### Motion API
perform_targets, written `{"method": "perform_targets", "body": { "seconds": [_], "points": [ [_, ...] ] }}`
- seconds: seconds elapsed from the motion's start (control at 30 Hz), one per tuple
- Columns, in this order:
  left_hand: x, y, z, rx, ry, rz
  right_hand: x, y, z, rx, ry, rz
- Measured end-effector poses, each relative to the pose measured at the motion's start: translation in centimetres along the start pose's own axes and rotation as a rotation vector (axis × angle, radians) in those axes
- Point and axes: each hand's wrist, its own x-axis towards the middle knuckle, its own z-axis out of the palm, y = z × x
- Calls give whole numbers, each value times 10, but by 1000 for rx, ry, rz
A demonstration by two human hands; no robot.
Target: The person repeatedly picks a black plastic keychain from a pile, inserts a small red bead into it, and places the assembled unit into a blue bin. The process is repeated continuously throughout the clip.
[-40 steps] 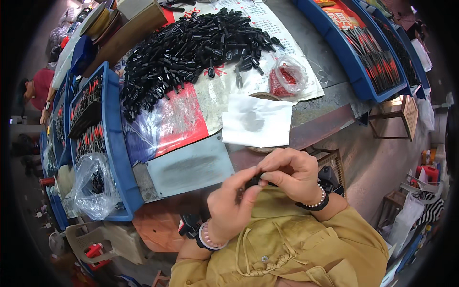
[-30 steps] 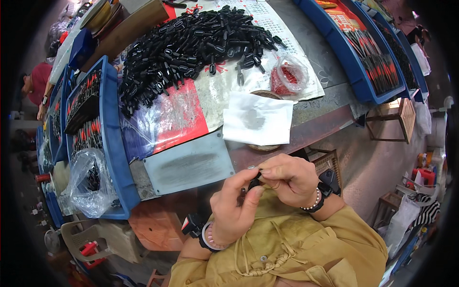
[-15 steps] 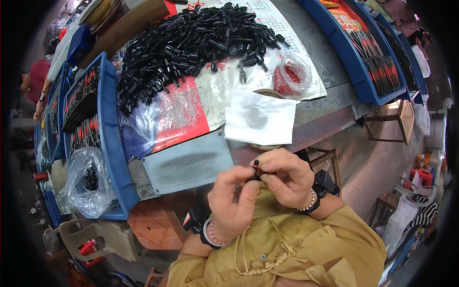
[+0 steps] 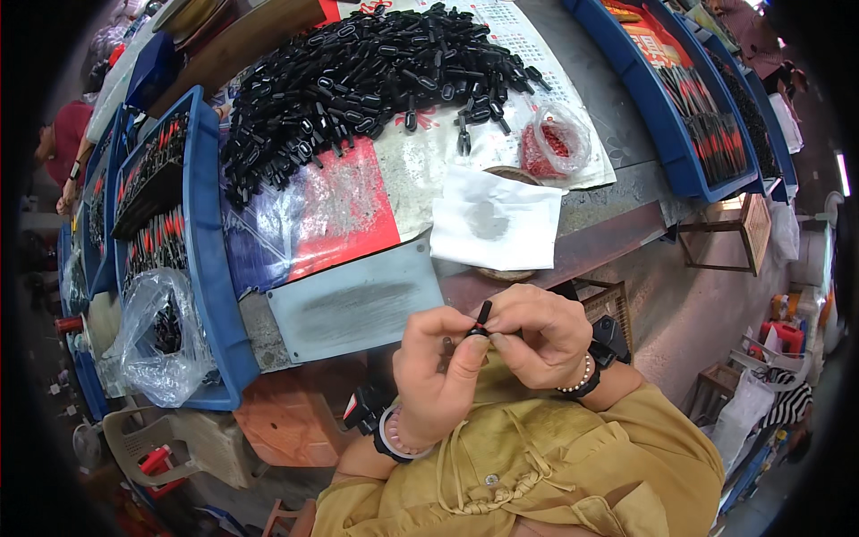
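Note:
Just in front of my chest, both hands meet around a small black rod-like piece with a little red near its base. My left hand pinches its lower end between thumb and forefinger. From the other side, the thumb and fingertips of my right hand close on the same piece, and they partly cover it. Beyond the hands lies a folded white sheet with a grey smudge, resting on a round brown-rimmed object. A clear bag of tiny red parts sits behind it.
A large heap of black looped parts covers the far table. A pale blue plate lies left of my hands. Blue crates with black-and-red pieces stand left, one holding a plastic bag; another crate is at right.
The black piece now points up more between my fingertips, showing a longer black end, and its red band sits lower. Both hands stay together in nearly the same place.

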Motion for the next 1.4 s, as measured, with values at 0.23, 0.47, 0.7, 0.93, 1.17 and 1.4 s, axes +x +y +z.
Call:
{"method": "perform_targets", "body": {
  "seconds": [0.23,0.47,0.7,0.93,1.17,1.4],
  "points": [
    [3,5,-5,-238,7,-201,7,3,0,19,-123,10],
    [11,12,-22,-461,-140,-462,14,-1,3,88,-231,106],
    [12,14,-29,-753,-200,-566,19,-4,-9,34,-320,58],
    [67,48,-55,-840,5,-608,8,1,-41,351,0,396],
    [166,57,-41,35,-92,-395,-4,0,-56,155,-159,360],
    [226,3,-16,1432,-82,288,-11,-2,-65,16,-225,266]
  ]
}}
